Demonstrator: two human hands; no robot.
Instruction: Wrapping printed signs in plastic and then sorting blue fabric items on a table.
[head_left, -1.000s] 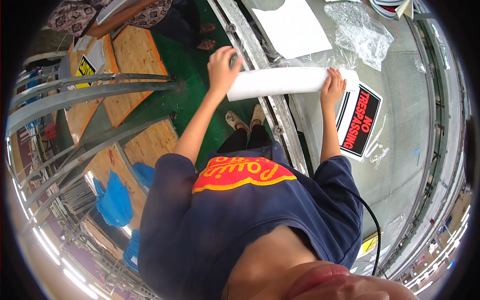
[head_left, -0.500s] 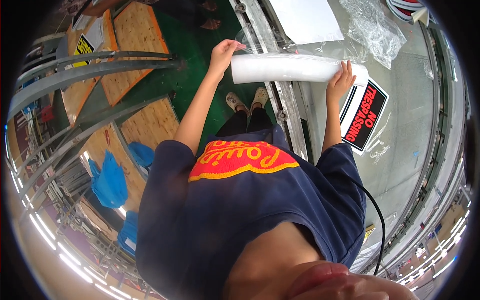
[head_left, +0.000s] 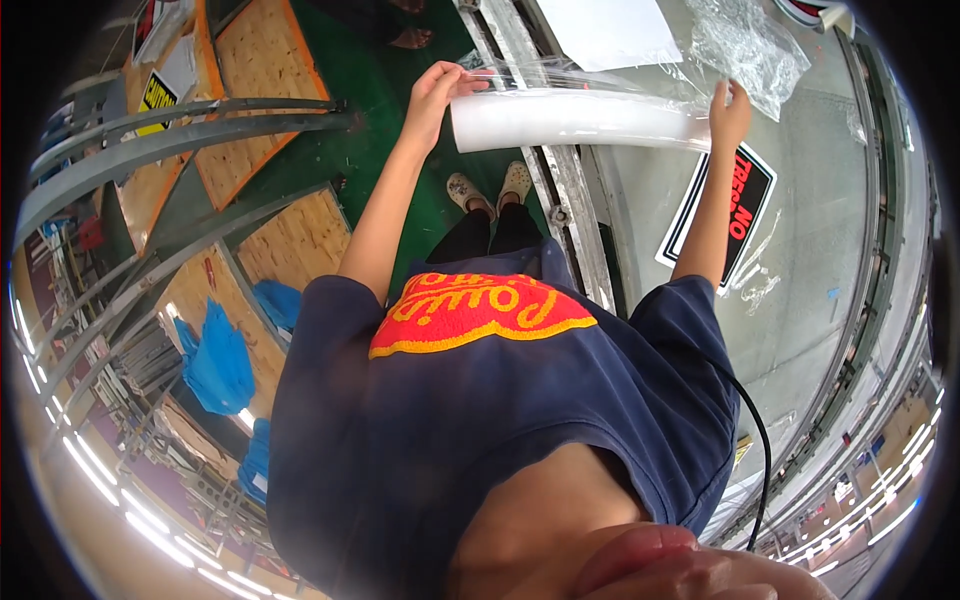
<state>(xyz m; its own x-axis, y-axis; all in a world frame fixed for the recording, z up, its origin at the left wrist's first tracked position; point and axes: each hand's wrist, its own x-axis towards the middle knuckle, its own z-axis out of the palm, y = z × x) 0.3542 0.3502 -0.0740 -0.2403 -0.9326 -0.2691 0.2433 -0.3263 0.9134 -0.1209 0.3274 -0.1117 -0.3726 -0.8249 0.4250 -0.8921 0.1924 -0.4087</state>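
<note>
A long white roll lies crosswise in front of me. Its left end overhangs the table edge, and its right end reaches my right hand. Clear plastic film stretches along the roll's far side. My left hand is closed at the roll's left end, pinching the film's edge between thumb and fingers. At the other end my right hand is raised, its thumb and fingertips pinched on the film's right side. A black, red and white sign lies on the table under my right forearm, which partly covers it.
The grey table has a metal-railed edge. Crumpled clear plastic and a white sheet lie farther off. On the left are curved metal bars, wooden boards and blue bags. Another person's foot shows beyond.
My right hand has left the roll's top and moved right and farther away, closing into a pinch. The left hand and roll have shifted slightly left and away, and the film looks tauter.
</note>
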